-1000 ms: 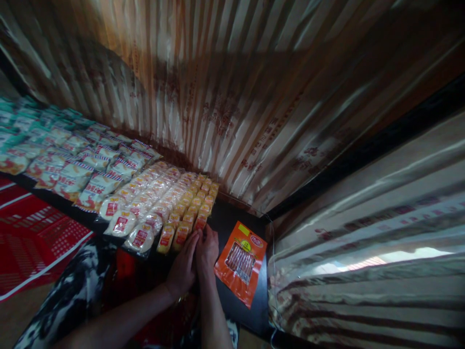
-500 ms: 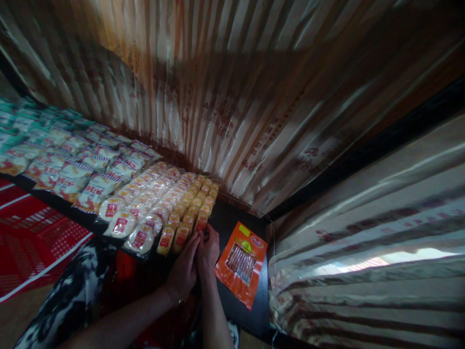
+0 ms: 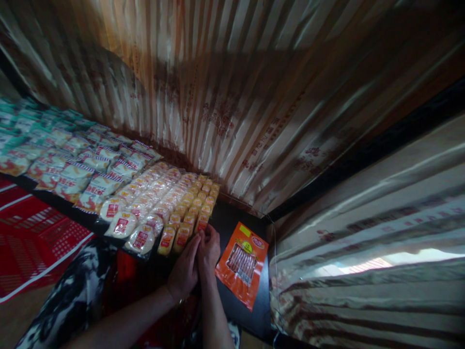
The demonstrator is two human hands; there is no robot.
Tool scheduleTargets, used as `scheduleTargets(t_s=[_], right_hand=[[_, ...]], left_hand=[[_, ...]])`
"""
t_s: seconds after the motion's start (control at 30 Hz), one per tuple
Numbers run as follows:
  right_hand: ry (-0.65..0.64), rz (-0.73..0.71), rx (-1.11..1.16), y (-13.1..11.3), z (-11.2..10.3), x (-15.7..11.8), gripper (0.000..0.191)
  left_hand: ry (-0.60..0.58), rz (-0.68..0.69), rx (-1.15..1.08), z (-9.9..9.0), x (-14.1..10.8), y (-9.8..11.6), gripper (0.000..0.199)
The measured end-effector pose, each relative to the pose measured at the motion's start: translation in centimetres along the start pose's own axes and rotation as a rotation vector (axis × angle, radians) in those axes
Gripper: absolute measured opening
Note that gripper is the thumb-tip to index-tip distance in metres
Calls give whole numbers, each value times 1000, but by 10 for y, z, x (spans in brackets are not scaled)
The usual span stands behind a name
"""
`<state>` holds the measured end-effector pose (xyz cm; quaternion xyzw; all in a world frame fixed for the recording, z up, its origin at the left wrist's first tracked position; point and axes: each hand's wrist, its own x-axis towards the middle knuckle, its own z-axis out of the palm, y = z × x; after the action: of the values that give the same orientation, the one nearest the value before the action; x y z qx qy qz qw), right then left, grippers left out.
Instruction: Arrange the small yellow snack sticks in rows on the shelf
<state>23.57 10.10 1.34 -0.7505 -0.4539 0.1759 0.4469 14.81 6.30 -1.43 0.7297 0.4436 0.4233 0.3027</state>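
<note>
Small yellow wrapped cakes (image 3: 182, 236) with red labels stand in close rows at the right end of the display. My left hand (image 3: 184, 271) and my right hand (image 3: 208, 251) meet at the front of the rightmost row. Their fingers are closed together around the lower end of a yellow wrapped cake (image 3: 202, 222), which they partly cover. Right of my hands, an orange packet of meat sticks (image 3: 241, 265) lies flat on the black tabletop (image 3: 232, 303). White round wrapped cakes (image 3: 141, 238) line up just left of the yellow ones.
Farther left are blue-and-white snack bags (image 3: 96, 191) and green packets (image 3: 27, 121). A red basket (image 3: 32, 242) stands at the lower left. Pleated plastic sheeting (image 3: 218, 97) hangs behind the table and along its right side, with a dark beam (image 3: 363, 150) across it.
Almost nothing differs. Both hands stay at the same yellow cake, and the whole view has shifted very slightly.
</note>
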Motion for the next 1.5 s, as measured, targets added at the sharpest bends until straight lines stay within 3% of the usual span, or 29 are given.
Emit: scheduleTargets(t_s=[0.2,0.37,0.6,0.77,0.93,1.17,1.27,1.33,1.43,1.5], right_hand=[[-27,20,-23,-1,-1,0,39],[23,-18,43,-1,-4,-5,42],[106,-96,50,8,-16,-36,36],[66,-128,91,14,-26,-73,36],[-23,-194,150,10,-34,-106,34],[-89,-314,170,28,-38,-147,33],[-143,-366,119,47,-38,-163,33],[-202,-310,45,59,-36,-172,34],[-357,-179,-137,68,-30,-180,38],[-477,-127,-258,68,-22,-182,38]], left_hand=[[-9,1,21,0,1,0,57],[11,21,16,-5,-1,6,53],[-82,82,17,-14,-8,13,39],[-176,139,49,-23,-38,10,36],[-148,271,74,-31,-76,3,47],[-226,292,184,-46,-129,-9,60],[-322,219,188,-46,-150,-14,55],[-404,85,143,-43,-157,-18,51],[-471,-300,-6,-37,-158,-26,45],[-434,-604,-127,-35,-155,-33,38]])
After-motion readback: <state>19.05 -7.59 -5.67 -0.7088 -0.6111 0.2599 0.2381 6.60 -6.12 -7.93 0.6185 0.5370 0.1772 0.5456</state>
